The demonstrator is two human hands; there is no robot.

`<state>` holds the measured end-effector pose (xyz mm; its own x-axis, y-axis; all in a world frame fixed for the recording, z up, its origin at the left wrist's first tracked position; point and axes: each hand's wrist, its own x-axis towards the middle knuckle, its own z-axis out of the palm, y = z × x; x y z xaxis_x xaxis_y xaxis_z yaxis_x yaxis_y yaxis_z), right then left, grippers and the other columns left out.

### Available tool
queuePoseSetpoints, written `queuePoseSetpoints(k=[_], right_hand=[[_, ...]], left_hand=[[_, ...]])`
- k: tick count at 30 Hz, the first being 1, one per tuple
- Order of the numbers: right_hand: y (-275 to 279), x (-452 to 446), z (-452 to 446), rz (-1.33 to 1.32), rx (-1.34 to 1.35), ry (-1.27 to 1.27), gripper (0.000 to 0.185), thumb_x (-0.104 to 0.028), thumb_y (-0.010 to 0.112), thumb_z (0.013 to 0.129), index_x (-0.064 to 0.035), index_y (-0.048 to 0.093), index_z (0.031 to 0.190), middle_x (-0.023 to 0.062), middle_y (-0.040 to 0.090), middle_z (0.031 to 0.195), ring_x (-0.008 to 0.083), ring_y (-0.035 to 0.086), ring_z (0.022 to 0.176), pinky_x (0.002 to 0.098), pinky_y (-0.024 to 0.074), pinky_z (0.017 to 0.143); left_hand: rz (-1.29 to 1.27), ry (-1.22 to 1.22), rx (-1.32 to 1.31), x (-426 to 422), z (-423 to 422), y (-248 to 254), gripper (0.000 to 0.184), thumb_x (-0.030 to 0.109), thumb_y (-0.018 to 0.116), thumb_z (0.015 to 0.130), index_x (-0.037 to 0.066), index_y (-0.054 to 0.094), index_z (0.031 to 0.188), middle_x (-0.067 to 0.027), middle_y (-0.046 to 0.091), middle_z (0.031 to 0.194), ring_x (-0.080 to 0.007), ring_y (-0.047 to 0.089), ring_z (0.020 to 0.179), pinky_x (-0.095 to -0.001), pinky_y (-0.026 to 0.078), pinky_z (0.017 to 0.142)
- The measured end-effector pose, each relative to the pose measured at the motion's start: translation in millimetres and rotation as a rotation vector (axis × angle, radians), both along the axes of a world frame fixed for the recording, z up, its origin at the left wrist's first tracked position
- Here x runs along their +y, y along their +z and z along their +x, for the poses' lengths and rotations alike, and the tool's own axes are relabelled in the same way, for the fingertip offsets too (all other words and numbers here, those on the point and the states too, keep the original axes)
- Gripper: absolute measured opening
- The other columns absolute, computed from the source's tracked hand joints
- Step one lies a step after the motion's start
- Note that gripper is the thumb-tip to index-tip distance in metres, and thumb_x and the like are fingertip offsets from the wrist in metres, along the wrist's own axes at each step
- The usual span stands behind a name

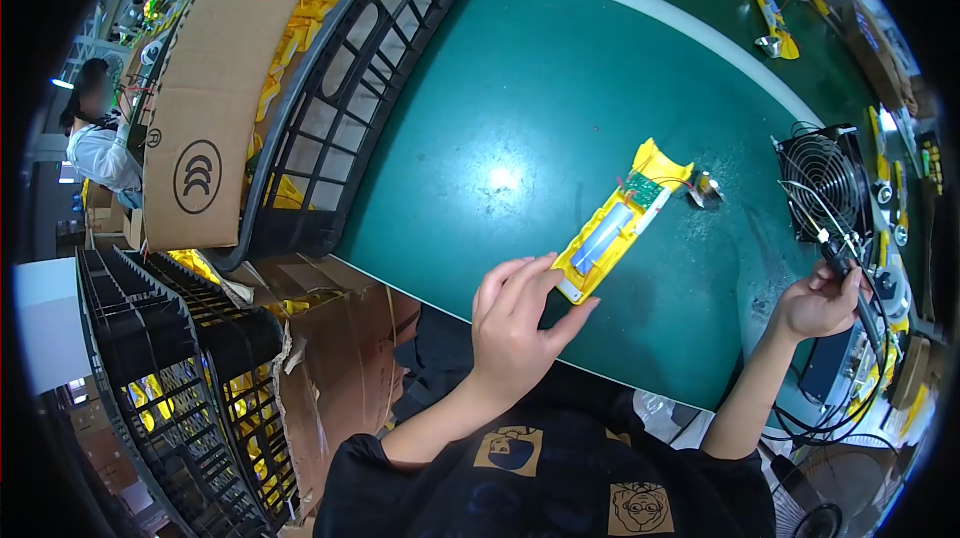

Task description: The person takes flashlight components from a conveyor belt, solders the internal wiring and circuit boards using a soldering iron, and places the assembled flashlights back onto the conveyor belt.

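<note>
On the green tabletop lies a yellow plastic housing (597,250), a half shell holding a blue cylindrical battery (603,238) and a green circuit board (643,190). Thin wires run from the board to a shiny round metal piece (705,190) beside its far end. My left hand (515,323) has its fingers and thumb on either side of the housing's near end, gripping it. At the right, my right hand (822,304) is closed around the black handle of a soldering iron (836,260), its tip pointing up and left near the fan.
A black fan (822,178) stands at the table's right edge, with cables and a blue-grey box (838,366) below. At left, a black crate (325,98) and a cardboard box (205,138) hold yellow parts. Another person (102,143) is at far left. More housings (772,20) lie beyond.
</note>
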<state>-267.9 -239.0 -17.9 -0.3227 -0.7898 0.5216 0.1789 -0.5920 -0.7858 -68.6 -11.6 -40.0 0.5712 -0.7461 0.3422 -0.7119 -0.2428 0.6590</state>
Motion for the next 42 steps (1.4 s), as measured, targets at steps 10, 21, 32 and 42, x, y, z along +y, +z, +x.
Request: queuePoseSetpoints(k=[10, 21, 32, 42], right_hand=[[11, 6, 3, 0.036, -0.067, 0.008, 0.016, -0.016, 0.048, 0.085, -0.0013, 0.049, 0.078, 0.007, 0.05, 0.06, 0.0085, 0.04, 0.043, 0.0186, 0.0295, 0.04], [10, 17, 18, 0.14, 0.0, 0.243, 0.016, -0.016, 0.054, 0.085, -0.0019, 0.047, 0.084, 0.0044, 0.05, 0.061, 0.0057, 0.041, 0.045, 0.0158, 0.0298, 0.039], [3, 11, 18, 0.168, 0.042, 0.228, 0.013, -0.014, 0.051, 0.089, -0.003, 0.045, 0.084, 0.0009, 0.044, 0.056, 0.0047, 0.034, 0.042, 0.0182, 0.0269, 0.04], [10, 17, 23, 0.173, 0.014, 0.248, 0.018, -0.017, 0.054, 0.086, -0.0024, 0.045, 0.082, 0.0027, 0.046, 0.054, 0.0059, 0.037, 0.041, 0.0169, 0.0273, 0.038]], left_hand=[[-0.033, -0.21, 0.045, 25, 36, 7, 0.025, 0.007, 0.078, 0.058, 0.004, 0.065, 0.08, -0.0111, 0.064, 0.1, -0.0259, 0.06, 0.088, -0.0321, 0.047, 0.077], [-0.031, -0.206, 0.097, 41, 37, 13, 0.031, 0.008, 0.075, 0.061, 0.005, 0.06, 0.088, -0.0123, 0.06, 0.106, -0.0279, 0.055, 0.099, -0.0349, 0.043, 0.085], [-0.112, -0.317, 0.067, -20, 5, 28, 0.017, 0.011, 0.067, 0.072, 0.01, 0.067, 0.089, -0.0034, 0.066, 0.089, -0.0248, 0.054, 0.098, -0.0358, 0.038, 0.088], [-0.206, -0.246, 0.189, -20, 1, 14, 0.011, 0.017, 0.068, 0.072, 0.013, 0.068, 0.083, -0.0005, 0.064, 0.079, -0.0184, 0.057, 0.083, -0.0421, 0.037, 0.091]])
